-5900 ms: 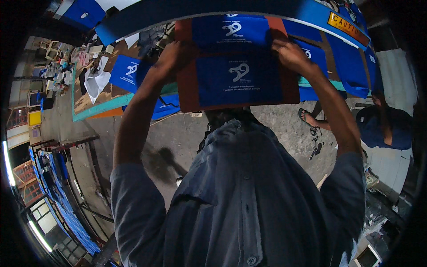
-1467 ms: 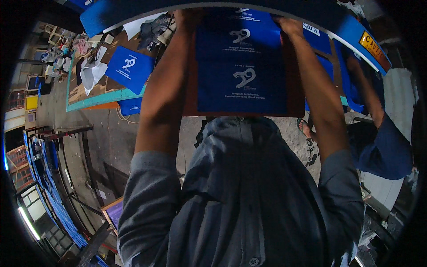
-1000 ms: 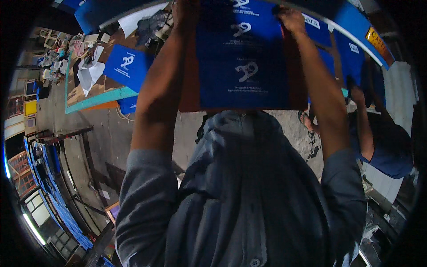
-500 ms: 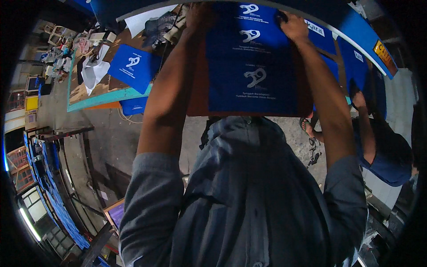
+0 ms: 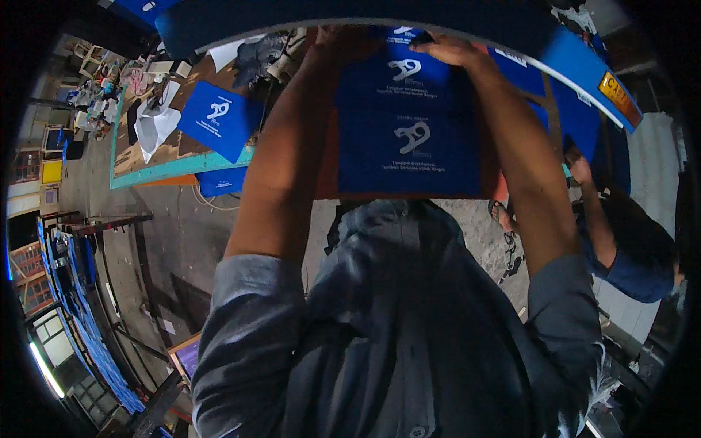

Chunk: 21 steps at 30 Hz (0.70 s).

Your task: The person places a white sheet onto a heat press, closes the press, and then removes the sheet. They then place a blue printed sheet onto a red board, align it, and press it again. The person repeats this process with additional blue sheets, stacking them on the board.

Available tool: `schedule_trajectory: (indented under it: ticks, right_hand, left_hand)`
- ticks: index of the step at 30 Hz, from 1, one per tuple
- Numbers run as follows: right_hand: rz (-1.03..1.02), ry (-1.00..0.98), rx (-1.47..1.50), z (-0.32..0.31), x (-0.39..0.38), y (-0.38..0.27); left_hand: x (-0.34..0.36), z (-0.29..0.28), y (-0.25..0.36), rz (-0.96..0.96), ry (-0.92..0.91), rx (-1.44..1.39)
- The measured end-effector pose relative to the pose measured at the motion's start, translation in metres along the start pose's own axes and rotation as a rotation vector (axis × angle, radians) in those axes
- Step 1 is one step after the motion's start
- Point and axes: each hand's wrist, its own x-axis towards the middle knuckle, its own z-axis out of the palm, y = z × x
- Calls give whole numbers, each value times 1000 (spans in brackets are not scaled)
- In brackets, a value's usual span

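Blue cloth pieces [image 5: 409,102] with white printed emblems lie in a column on a reddish-brown board [image 5: 326,171] in front of me. My right hand [image 5: 453,51] is over the upper cloth, fingers bunched and pointing left beside an emblem. A small dark patch shows at its fingertips, too dim to name. In shadow at the upper left of the column is my left hand [image 5: 334,35], near the cloth's edge. The dark brim across the top partly covers it, so its fingers are not clear.
At left, a teal-edged table [image 5: 182,170] bears another printed blue cloth [image 5: 219,117], white paper [image 5: 155,124] and crumpled dark material. Blue pieces with white labels lie at right. There another person's hand [image 5: 579,168] reaches in near a table edge.
My right hand has moved left from the cloth's right edge to over its upper middle. The printed cloth sits slightly lower in view. My left hand stays at the upper left.
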Motion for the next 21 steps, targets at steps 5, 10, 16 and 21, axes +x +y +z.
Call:
schedule_trajectory:
  ticks: [5, 10, 16, 21]
  right_hand:
    - [207, 74, 267, -26, -46, 4]
    - [231, 334, 548, -62, -208, -11]
    - [154, 246, 458, -54, -318, -52]
    - [-99, 85, 298, -53, -309, -46]
  left_hand:
    - [-30, -23, -12, 439, 59, 54]
    - [-144, -127, 20, -97, -468, -633]
    - [-213, -183, 62, 314, -654, -29]
    - [-193, -181, 73, 333, -661, -64]
